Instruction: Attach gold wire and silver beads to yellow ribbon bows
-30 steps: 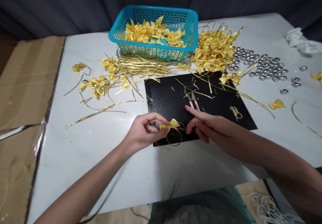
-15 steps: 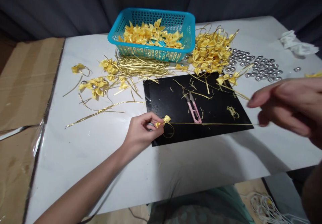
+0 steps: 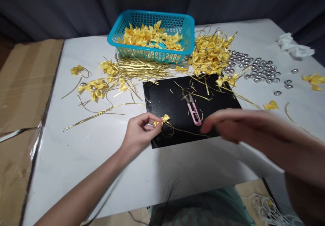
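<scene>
My left hand (image 3: 142,129) pinches a small yellow ribbon bow (image 3: 166,118) over the black mat's near left part. From the bow a thin gold cord (image 3: 185,131) makes a loop and trails slackly to the right. My right hand (image 3: 228,128), smeared by motion, hovers over the mat's right side, close to the cord's far stretch. Whether its fingers hold the cord cannot be made out. Pink-handled thread snips (image 3: 194,112) lie on the black mat (image 3: 162,99) between the hands, blades pointing away, among gold cord scraps.
Behind the mat, a blue plastic basket (image 3: 152,49) contains yellow bows. Cut gold cords (image 3: 142,67) lie before it. A heap of finished-looking bows (image 3: 210,53) and silver beads (image 3: 264,69) sit to its right. More bows (image 3: 93,88) lie left; crumpled white tissue (image 3: 296,45) lies far right.
My right hand has swept left from beyond the mat's right edge to near the snips. The cord, taut before, now sags. My left hand keeps its pinch on the bow.
</scene>
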Demonstrator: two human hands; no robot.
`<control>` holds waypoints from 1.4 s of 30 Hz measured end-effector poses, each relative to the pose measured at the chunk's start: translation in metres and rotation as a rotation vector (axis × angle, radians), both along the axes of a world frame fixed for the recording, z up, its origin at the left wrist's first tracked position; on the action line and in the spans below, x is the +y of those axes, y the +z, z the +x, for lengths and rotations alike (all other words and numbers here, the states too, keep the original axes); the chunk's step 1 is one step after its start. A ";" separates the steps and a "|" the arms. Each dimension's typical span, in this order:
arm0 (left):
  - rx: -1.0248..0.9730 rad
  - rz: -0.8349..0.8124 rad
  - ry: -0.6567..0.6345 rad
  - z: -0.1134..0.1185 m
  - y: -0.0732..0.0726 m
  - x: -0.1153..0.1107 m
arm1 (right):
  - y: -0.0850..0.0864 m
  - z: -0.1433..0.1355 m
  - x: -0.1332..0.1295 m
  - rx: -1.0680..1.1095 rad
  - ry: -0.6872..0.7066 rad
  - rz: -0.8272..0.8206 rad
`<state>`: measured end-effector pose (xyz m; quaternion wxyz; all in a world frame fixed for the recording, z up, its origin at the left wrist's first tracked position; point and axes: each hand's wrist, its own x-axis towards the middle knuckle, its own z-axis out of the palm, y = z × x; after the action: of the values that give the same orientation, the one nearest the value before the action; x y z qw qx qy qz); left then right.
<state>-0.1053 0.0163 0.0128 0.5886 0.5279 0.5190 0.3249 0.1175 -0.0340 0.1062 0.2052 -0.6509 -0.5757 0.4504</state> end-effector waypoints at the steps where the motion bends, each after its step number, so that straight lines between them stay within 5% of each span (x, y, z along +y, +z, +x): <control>1: -0.018 -0.009 0.004 0.000 0.001 0.001 | -0.008 -0.009 0.000 0.031 0.083 -0.004; 5: -0.065 -0.043 0.001 -0.001 0.007 0.003 | -0.037 -0.037 0.004 0.078 0.262 -0.011; 11: -0.146 -0.154 0.069 -0.002 0.007 0.002 | -0.061 -0.058 0.008 0.092 0.090 0.238; 42: -0.121 -0.107 0.069 -0.001 0.010 -0.003 | -0.084 -0.073 0.002 0.298 -0.081 0.240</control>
<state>-0.1061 0.0134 0.0228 0.6346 0.4571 0.5169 0.3480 0.0443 -0.0321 0.0219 0.3822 -0.5707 -0.5617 0.4612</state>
